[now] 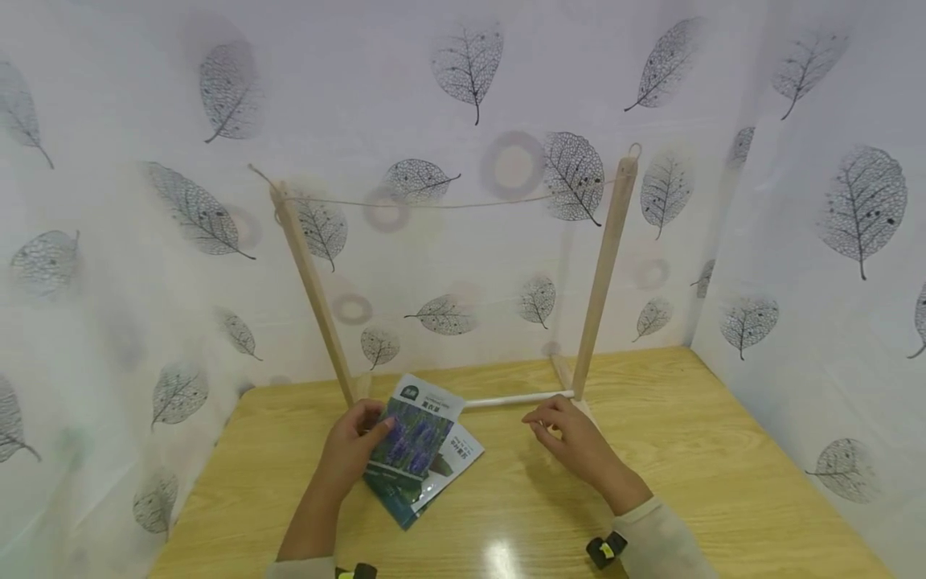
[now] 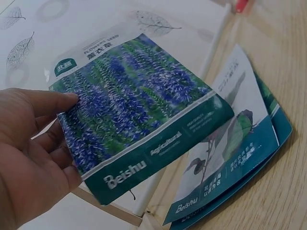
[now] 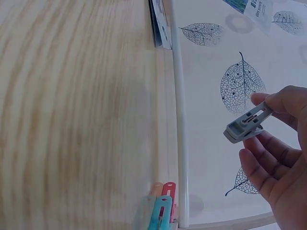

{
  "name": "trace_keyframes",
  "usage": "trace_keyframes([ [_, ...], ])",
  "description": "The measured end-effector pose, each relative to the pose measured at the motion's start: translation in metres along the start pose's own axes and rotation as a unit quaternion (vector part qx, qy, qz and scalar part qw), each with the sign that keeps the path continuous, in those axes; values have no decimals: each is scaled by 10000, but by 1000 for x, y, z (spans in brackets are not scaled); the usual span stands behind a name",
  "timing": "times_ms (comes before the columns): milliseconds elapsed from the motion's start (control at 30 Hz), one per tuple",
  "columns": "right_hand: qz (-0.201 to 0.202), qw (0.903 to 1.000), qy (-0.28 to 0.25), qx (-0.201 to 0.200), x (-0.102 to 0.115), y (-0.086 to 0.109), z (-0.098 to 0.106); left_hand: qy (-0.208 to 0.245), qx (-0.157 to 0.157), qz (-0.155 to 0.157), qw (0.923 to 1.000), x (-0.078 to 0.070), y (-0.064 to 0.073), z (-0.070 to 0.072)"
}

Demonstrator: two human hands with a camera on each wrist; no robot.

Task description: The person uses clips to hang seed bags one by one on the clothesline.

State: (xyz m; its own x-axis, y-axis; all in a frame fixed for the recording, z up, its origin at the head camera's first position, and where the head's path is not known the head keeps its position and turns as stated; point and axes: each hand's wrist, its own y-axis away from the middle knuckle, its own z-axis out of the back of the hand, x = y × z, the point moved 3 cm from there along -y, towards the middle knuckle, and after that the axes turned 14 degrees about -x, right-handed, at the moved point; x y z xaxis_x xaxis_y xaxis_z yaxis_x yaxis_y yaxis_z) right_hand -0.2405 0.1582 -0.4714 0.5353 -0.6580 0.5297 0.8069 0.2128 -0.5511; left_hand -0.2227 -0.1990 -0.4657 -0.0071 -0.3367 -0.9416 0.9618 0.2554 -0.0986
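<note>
Purple-flower packet (image 2: 144, 108): "FLOWERS SEED", "薰衣草", "Beishu" and "Agricultural" are printed; finer lines beside "Agricultural" are too blurred to be fully read | Green badge (image 2: 65, 67) on same: white characters are borne, indistinct | Leaf-pictured packet (image 2: 230, 148): "Beishu" is printed at one end; adjacent small Chinese characters are only partly legible

Curtained workspace, leaf-printed sheeting (image 1: 492, 265) on three sides, wood-grain table (image 1: 723, 482)

flower-seed packet (image 2: 139, 105) (purple blooms, green band) | tilted, held by one edge | grey clothespin (image 3: 241, 128) | held by one end
</note>
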Motion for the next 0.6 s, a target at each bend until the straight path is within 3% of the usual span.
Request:
trace_keyframes([
  [167, 202, 9997, 4, -111, 2, -3, 3, 117, -2, 2, 9999, -2, 1, 1],
  [600, 223, 9994, -247, -66, 7, -10, 12, 334, -73, -147, 9993, -5, 2, 3],
])
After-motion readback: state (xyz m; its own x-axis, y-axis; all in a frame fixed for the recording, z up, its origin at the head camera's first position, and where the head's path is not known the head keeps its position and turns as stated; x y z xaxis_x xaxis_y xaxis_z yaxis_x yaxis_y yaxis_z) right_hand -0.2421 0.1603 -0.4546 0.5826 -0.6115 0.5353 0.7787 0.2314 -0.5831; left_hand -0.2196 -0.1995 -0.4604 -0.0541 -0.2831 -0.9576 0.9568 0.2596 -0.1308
